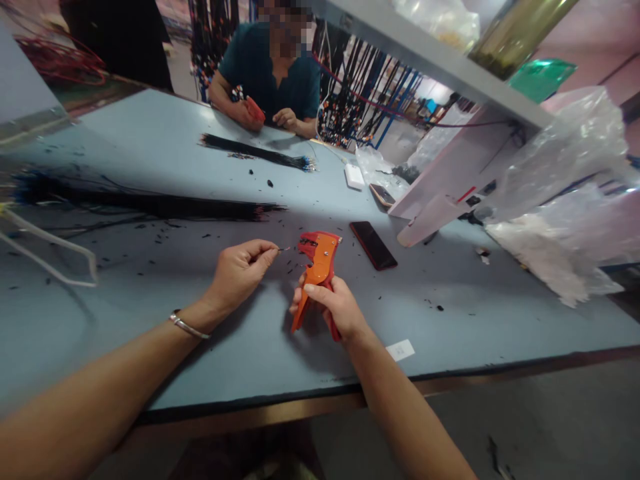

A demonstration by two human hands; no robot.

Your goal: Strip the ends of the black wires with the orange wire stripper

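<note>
My left hand [245,270] is closed in a pinch on a thin dark wire [283,249], whose short end sticks out to the right of the fingertips. In my right hand [337,303] is an orange and red wire stripper [323,257], gripped by its handles. The stripper's jaws point left toward the wire end, with a small gap between them. Beyond my left hand lies a long bundle of black wires [175,205], with dark blue ends at the far left. Most of the held wire is hidden by my fingers.
A co-worker [270,80] sits across the table [240,373] holding a red tool, near a second wire bundle [255,151]. A phone [373,245] lies right of the stripper. A shelf post [445,167] and plastic bags [555,233] stand right; a white wire frame [50,267] is left.
</note>
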